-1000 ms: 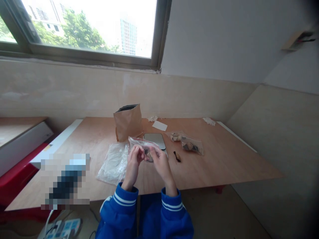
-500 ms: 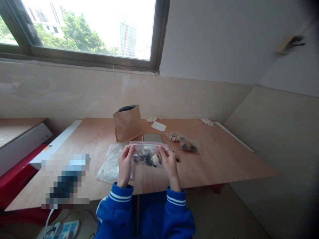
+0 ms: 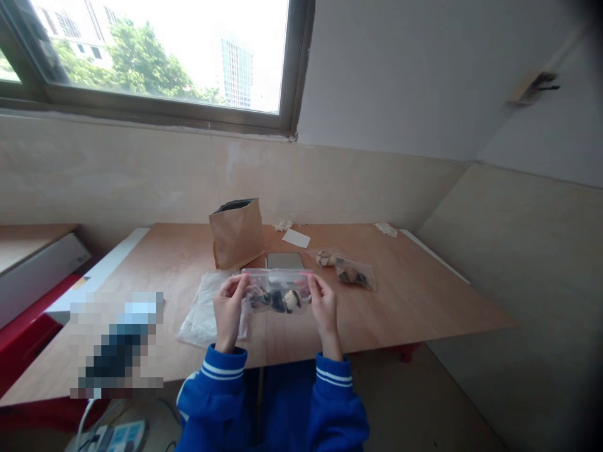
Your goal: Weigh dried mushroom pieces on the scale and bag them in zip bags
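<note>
We have a clear zip bag (image 3: 277, 304) stretched between our two hands, over the middle of the table (image 3: 405, 314) and towards its near edge. Our left hand (image 3: 229, 307) pinches the bag's upper left corner, thumb and fingers together on the plastic, and our right hand (image 3: 324, 307) pinches the upper right corner in the same way. The top strip runs nearly level between the two grips, and through the film we see dark pieces and one pale, rounded piece lying side by side; we cannot tell whether the seal is closed. Beyond the bag, and partly hidden by it, lies a flat device (image 3: 285, 260) with a pale top and dark rim. Just beside our left hand, a pile of clear plastic bags (image 3: 198, 314) spreads towards the table's left edge. Past that pile, nearer the far edge, a brown paper bag (image 3: 237, 237) stands upright with its mouth open. A white card (image 3: 296, 238) lies near the far edge, with white crumpled scraps (image 3: 283, 225) just behind it, and another white scrap (image 3: 386, 230) sits close to the far right corner. Right of the device, two filled bags (image 3: 357, 274) lie touching, well in from the right edge.
</note>
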{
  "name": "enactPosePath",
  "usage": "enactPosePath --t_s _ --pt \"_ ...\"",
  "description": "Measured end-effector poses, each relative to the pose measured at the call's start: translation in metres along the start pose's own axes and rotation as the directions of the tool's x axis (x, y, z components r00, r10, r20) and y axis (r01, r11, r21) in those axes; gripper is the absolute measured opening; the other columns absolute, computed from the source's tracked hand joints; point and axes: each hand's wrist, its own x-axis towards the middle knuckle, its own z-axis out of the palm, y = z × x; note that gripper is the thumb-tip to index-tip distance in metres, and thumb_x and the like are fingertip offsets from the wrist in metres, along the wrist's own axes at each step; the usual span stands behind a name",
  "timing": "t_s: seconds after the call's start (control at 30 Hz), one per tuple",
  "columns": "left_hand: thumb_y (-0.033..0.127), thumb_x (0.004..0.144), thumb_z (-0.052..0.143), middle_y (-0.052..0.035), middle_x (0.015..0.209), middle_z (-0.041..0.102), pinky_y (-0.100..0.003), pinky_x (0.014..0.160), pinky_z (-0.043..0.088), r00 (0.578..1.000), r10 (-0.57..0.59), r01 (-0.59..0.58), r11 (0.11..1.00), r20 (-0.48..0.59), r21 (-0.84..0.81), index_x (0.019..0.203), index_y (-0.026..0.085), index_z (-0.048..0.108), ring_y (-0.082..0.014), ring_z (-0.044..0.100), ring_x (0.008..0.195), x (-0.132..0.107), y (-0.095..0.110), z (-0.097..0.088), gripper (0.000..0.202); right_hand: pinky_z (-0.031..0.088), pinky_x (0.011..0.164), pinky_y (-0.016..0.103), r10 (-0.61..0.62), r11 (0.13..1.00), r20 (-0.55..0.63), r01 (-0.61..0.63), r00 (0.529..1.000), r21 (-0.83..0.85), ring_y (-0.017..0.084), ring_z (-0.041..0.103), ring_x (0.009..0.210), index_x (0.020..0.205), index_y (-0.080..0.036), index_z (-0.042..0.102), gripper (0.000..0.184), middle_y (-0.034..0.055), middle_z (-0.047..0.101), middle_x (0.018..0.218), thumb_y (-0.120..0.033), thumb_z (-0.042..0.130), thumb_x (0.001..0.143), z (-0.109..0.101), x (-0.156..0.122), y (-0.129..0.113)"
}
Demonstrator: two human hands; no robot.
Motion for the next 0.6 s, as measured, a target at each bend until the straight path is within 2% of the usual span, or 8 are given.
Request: enactPosePath --t_s 0.13,0.37,0.5,0.6 --pt "0.047 0.078 0.068 -0.0057 0.087 0.072 -0.030 0.077 0.051 0.997 0.051 -0.054 0.997 0.058 0.062 0.092 0.015 0.072 -0.0198 0.066 0.083 0.001 0.005 -0.005 0.036 0.051 0.075 0.033 -0.077 0.995 -0.004 0.076 0.997 -0.064 0.023 0.067 0.081 0.098 -0.017 0.071 0.043 0.0089 0.075 0.091 -0.054 0.050 0.090 -0.001 -0.001 -0.002" --pt "0.046 0.083 0.063 -0.0040 0.082 0.069 -0.028 0.075 0.049 0.982 0.184 -0.191 0.953 0.052 0.235 0.086 0.016 0.068 -0.0177 0.064 0.080 -0.001 0.010 -0.011 0.031 0.050 0.077 0.032 -0.178 0.979 -0.079 0.168 0.981 -0.116 0.019 0.065 0.078 0.091 -0.018 0.068 0.035 0.0070 0.073 0.090 -0.048 0.051 0.092 0.005 -0.001 0.002" --pt "0.044 0.083 0.063 -0.0029 0.081 0.068 -0.027 0.072 0.051 0.973 0.229 -0.220 0.949 -0.013 0.227 0.085 0.017 0.065 -0.0171 0.064 0.078 -0.007 0.013 -0.005 0.028 0.050 0.076 0.031 -0.193 0.979 -0.112 0.185 0.975 -0.081 0.018 0.065 0.077 0.088 -0.018 0.066 0.033 0.0063 0.072 0.087 -0.048 0.052 0.091 0.009 -0.002 0.003" --pt "0.044 0.084 0.063 -0.0026 0.082 0.068 -0.027 0.072 0.053 0.980 0.193 -0.184 0.974 -0.055 0.135 0.086 0.016 0.063 -0.0168 0.067 0.077 -0.012 0.016 0.003 0.028 0.051 0.075 0.031 -0.171 0.985 -0.107 0.171 0.979 -0.004 0.018 0.066 0.076 0.089 -0.018 0.064 0.032 0.0057 0.072 0.086 -0.048 0.053 0.091 0.012 -0.002 0.001"
